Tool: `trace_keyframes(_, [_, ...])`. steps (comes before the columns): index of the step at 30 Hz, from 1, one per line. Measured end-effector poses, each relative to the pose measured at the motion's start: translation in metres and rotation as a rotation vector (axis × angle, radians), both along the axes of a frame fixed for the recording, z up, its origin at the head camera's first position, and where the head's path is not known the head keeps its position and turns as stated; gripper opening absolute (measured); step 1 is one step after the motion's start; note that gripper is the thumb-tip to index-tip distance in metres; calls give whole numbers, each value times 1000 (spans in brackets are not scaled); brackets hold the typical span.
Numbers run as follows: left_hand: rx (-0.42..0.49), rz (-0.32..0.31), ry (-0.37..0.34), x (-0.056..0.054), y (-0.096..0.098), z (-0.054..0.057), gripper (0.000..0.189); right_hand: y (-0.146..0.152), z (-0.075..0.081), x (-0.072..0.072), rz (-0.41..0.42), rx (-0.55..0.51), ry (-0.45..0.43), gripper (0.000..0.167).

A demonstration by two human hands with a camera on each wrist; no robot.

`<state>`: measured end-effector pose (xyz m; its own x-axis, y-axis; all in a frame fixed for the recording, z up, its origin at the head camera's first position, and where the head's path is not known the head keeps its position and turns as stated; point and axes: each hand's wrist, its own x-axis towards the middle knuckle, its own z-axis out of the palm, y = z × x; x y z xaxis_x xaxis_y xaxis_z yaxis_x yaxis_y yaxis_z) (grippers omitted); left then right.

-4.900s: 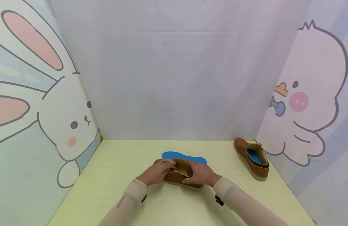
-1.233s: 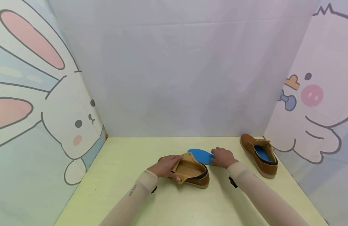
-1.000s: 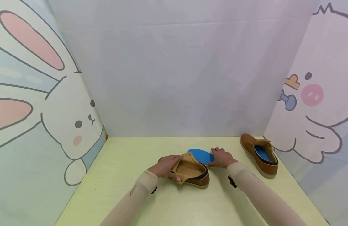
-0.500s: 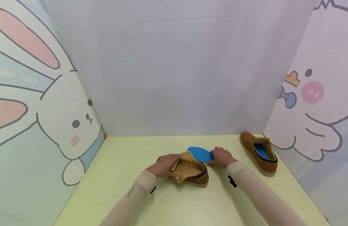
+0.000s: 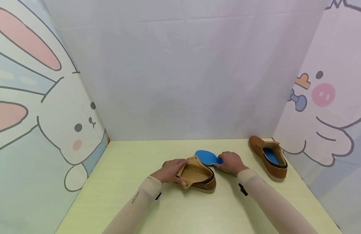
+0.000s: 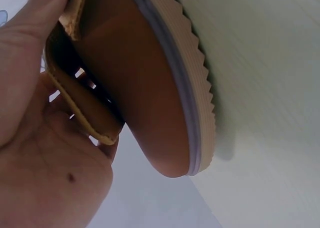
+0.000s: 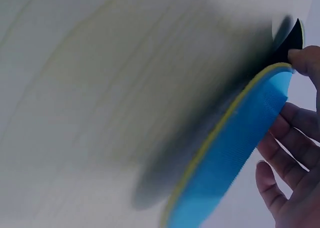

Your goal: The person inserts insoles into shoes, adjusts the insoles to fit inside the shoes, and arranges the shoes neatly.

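A: What are the 2 hands doing?

B: The left hand [image 5: 170,169] grips the near shoe [image 5: 198,177] at its open collar, thumb on the inner flap and fingers curled over the tan upper, pulling the opening wide. The left wrist view shows that shoe [image 6: 145,83] tipped, its ribbed pale sole [image 6: 192,83] lifted at an angle off the worktop [image 6: 270,108].

A: And the right?

B: The right hand [image 5: 231,162] pinches the blue insole [image 5: 207,156] at its near end, fingers curled under it and thumb on top. From the right wrist view the insole [image 7: 225,163] is raised off the worktop, with a yellow edge along its underside and a shadow beneath.

A: Where is the insole relative to the shoe?

B: Just on the far side of the near shoe, its rounded end pointing left, close above the collar; I cannot tell whether they touch.

A: Anything else around?

B: 1 second shoe [image 5: 268,158] stands at the far right of the pale green worktop [image 5: 125,182], well apart, with a blue insole already inside. A rabbit panel [image 5: 51,123] is left, a chick panel [image 5: 329,113] right.
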<state>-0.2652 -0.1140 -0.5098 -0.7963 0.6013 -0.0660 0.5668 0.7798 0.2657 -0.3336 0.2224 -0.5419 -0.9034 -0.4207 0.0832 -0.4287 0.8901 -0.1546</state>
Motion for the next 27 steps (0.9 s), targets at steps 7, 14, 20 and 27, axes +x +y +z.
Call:
trace_keyframes(7, [14,-10,-11,0,1,1,100,0,13,4,3,-8,6,26])
trace_keyframes(14, [18,-7,-10,-1,-1,-2,101,-4,53,12,26,-52,39,18])
trace_keyframes(20, [22,-21,9,-2,-4,-6,102,-15,97,32,97,-56,116,16])
trace_keyframes(27, [32,-27,19,-2,-5,-4,103,-33,137,61,209,22,143,28])
